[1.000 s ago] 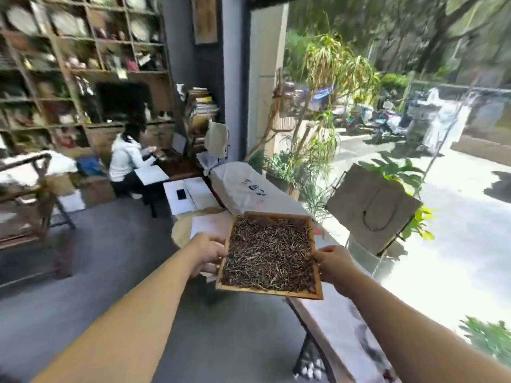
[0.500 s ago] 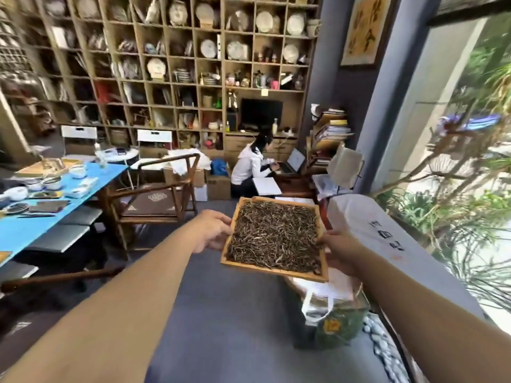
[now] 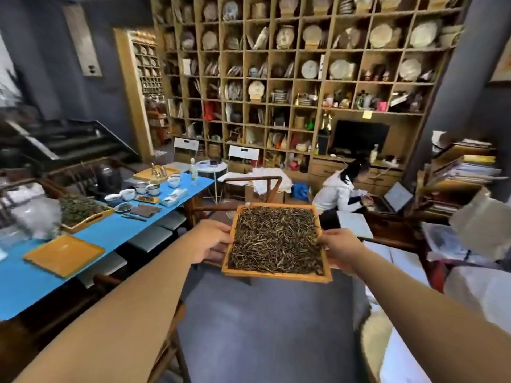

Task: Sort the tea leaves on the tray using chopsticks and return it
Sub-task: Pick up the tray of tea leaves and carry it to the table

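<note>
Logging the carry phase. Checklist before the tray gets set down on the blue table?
1. Left hand grips tray edge: ok.
2. Right hand grips opposite edge: ok.
3. Tray about level, tea leaves inside rim: ok.
4. Free spot on blue table: ok, bare cloth near the empty tray.
5. Path past the chair: cannot tell.
6. Chopsticks located: cannot tell.

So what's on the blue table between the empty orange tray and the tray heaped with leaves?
Nothing: the head view shows bare blue table between the empty tray and the leaf-filled one.
</note>
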